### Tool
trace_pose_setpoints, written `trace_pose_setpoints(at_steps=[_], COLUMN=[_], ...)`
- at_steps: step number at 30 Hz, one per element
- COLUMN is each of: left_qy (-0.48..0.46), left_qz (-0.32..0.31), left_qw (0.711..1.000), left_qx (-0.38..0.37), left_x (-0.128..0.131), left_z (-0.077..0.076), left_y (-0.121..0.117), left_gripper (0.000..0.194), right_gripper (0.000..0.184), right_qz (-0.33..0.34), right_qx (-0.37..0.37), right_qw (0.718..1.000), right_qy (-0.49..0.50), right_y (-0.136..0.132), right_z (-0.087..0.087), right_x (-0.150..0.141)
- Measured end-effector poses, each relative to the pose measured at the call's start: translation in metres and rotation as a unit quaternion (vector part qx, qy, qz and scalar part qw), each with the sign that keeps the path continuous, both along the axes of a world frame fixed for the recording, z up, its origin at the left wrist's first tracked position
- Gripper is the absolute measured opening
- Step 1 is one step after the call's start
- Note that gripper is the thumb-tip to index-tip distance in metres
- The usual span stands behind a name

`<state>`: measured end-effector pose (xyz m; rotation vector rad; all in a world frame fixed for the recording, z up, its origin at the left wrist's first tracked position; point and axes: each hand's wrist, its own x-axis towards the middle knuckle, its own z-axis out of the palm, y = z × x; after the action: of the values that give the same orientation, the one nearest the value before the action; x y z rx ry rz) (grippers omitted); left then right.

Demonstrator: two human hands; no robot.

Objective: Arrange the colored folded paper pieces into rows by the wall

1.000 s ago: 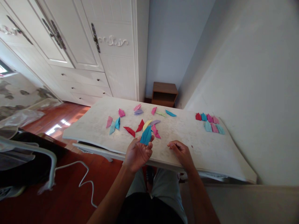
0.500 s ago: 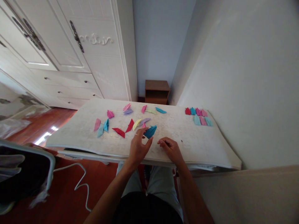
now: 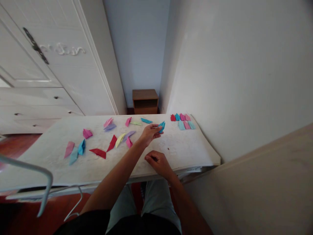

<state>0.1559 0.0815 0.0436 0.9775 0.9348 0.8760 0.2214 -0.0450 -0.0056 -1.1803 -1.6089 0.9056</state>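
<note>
1. My left hand (image 3: pixel 149 133) pinches a blue origami piece (image 3: pixel 161 127) over the far bench (image 3: pixel 193 153), presumably lightly to spare its folds.
2. My right hand (image 3: pixel 158 162), near, loosely curled; nothing visible inside.
3. Far-right paper rows (image 3: pixel 186 125): apparently deliberately ordered.

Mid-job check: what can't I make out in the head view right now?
All in the head view:
- Lower part of the blue folded paper: hidden by the left hand pinching it.
- Inside of the curled right hand: hidden by its own fingers.
- Dark speck on the table: too small to identify.
- Base of the brown cabinet: hidden behind the table.
- Wardrobe: cut off by the left and top edges.
</note>
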Motion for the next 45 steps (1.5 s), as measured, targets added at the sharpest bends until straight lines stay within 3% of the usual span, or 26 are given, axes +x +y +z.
trace_pose_setpoints(at_steps=[4,9,16,24,31,38,42,45], left_qy=[0.099,0.199,0.322,0.511,0.566,0.486,0.480,0.490], left_qz=[0.008,0.063,0.038,-0.006,-0.062,-0.200,-0.210,-0.207], left_qw=[0.994,0.974,0.933,0.823,0.732,0.648,0.606,0.599], left_qx=[0.044,0.087,0.156,0.246,0.374,0.552,0.599,0.598], left_x=[0.039,0.080,0.108,0.116,0.107,0.079,0.079,0.085], left_z=[-0.007,-0.029,-0.041,-0.025,-0.015,-0.033,-0.045,-0.049], left_y=[0.016,0.034,0.048,0.052,0.045,0.037,0.037,0.041], left_gripper=[0.016,0.009,0.017,0.030,0.038,0.028,0.035,0.038], right_gripper=[0.020,0.019,0.021,0.020,0.023,0.026,0.028,0.027], right_qz=[0.020,0.019,-0.013,-0.002,-0.001,0.008,0.012,0.015], right_qx=[0.011,0.003,-0.027,-0.012,0.004,0.014,0.016,0.024], right_qw=[1.000,1.000,0.997,0.997,0.999,0.999,0.999,0.999], right_qy=[-0.007,-0.007,0.066,0.070,0.053,0.041,0.034,0.038], right_y=[-0.005,-0.007,-0.008,-0.009,-0.011,-0.011,-0.012,-0.012], right_z=[0.002,0.002,-0.005,-0.001,0.003,0.005,0.004,0.003], right_x=[0.007,0.027,0.045,0.044,0.044,0.042,0.043,0.043])
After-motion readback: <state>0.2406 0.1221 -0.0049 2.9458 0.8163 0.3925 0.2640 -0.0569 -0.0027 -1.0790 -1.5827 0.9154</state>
